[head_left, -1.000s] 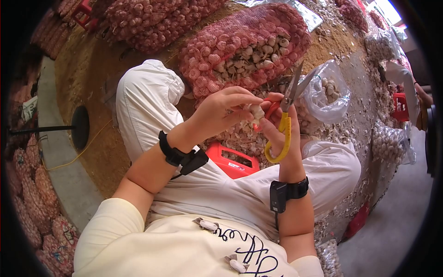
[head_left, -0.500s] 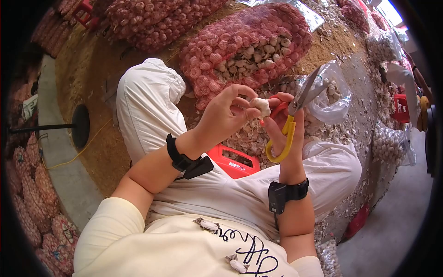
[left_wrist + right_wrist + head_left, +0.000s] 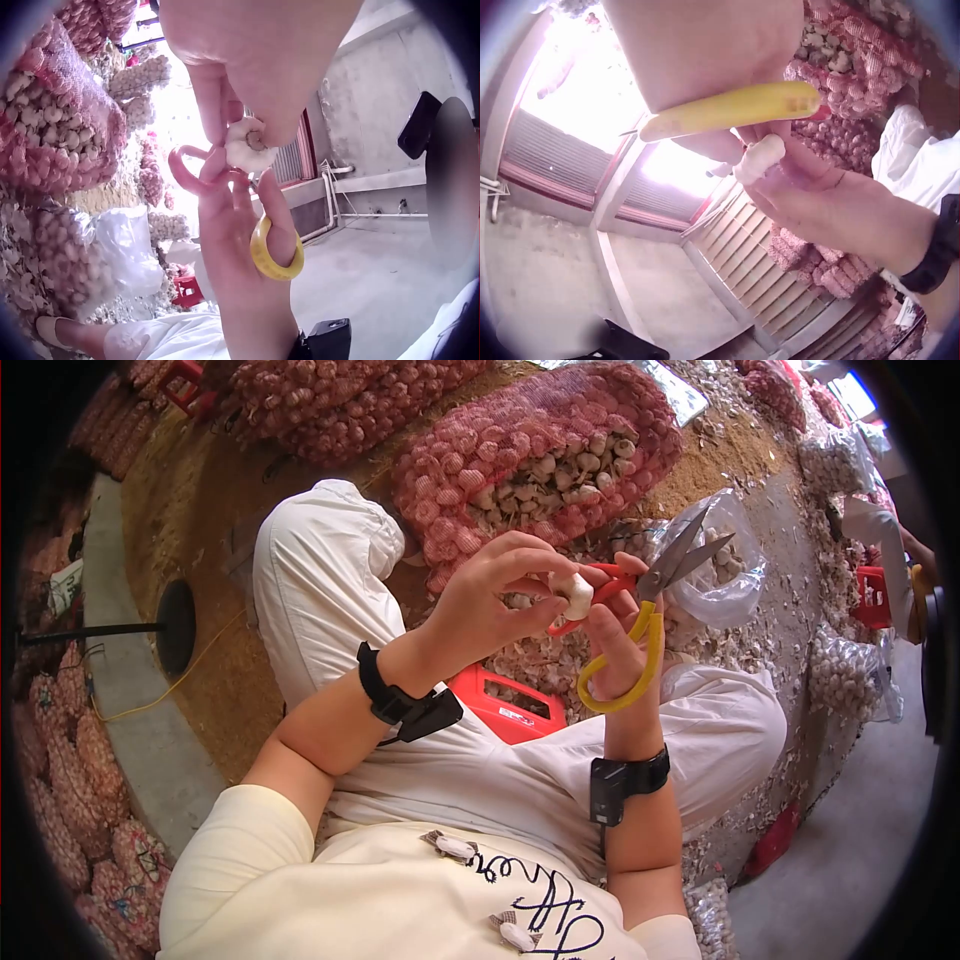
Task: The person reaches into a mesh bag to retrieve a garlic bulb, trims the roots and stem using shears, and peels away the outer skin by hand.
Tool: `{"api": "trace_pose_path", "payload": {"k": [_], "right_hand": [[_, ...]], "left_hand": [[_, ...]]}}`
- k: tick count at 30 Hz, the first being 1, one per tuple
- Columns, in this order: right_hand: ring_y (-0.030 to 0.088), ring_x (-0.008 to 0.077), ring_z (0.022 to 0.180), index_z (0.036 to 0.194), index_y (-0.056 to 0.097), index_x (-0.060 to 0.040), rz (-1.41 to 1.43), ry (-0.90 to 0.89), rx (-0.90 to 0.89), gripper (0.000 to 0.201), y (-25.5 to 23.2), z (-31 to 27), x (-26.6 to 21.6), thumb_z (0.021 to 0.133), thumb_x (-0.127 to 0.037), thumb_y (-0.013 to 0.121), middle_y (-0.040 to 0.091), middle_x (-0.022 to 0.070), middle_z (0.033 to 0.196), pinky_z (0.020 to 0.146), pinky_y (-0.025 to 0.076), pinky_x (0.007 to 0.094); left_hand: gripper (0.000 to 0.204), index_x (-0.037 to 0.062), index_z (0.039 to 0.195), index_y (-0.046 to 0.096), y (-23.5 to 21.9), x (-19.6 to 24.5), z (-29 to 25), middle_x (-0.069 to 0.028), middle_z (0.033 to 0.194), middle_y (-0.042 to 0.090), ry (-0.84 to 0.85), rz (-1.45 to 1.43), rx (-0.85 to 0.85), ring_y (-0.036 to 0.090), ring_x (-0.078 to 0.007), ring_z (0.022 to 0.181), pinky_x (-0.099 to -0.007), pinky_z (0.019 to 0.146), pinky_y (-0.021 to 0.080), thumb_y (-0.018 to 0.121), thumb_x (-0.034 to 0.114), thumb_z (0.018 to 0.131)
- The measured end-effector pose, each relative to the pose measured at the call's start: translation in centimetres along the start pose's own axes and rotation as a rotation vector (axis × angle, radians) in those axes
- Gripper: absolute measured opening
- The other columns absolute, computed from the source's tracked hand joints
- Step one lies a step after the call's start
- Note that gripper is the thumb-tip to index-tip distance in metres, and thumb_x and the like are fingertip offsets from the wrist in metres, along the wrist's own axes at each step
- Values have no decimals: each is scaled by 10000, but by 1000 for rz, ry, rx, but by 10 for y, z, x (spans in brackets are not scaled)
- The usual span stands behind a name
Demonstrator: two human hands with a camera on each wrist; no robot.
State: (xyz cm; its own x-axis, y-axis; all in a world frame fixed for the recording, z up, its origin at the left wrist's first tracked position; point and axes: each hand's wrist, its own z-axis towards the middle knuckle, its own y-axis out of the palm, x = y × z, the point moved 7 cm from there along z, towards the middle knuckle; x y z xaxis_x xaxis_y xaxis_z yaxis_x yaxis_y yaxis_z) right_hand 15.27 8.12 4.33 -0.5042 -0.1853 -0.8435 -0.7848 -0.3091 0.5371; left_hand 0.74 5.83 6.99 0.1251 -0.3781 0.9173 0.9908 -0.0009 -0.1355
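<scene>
In the head view, my left hand [image 3: 495, 600] pinches a white garlic bulb [image 3: 574, 596] between thumb and fingers. Beside it, my right hand [image 3: 625, 645] has its fingers through the handles of scissors [image 3: 655, 650], one loop yellow and one red. The scissor blades [image 3: 682, 560] stand apart and point up and right, away from the bulb. The left wrist view shows the root side of the bulb [image 3: 247, 146], with right-hand fingertips close against its lower edge. From the right wrist, the yellow handle [image 3: 731, 112] crosses in front of my right hand [image 3: 705, 52].
A pink net sack [image 3: 440, 490] of garlic lies opened beyond my hands. To its right sits a clear plastic bag [image 3: 725, 605] with bulbs. A red stool [image 3: 510, 725] stands between the legs, among scattered skins. Another person's arm [image 3: 920, 555] shows at the far right.
The bulb has turned in my left fingers and shifted slightly right. The scissors have tilted further right, and their blades are wider apart than half a second ago.
</scene>
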Motion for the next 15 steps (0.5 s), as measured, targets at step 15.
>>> {"api": "trace_pose_path", "payload": {"k": [15], "right_hand": [[594, 164, 999, 1341, 401, -44, -100, 39, 41, 541, -6, -2, 1, 871, -62, 669, 570, 92, 1125, 808, 511, 282]], "left_hand": [[251, 22, 1035, 621, 2, -4, -6, -81, 1007, 631, 21, 91, 78, 650, -125, 852, -264, 725, 545, 737, 52, 814]]}}
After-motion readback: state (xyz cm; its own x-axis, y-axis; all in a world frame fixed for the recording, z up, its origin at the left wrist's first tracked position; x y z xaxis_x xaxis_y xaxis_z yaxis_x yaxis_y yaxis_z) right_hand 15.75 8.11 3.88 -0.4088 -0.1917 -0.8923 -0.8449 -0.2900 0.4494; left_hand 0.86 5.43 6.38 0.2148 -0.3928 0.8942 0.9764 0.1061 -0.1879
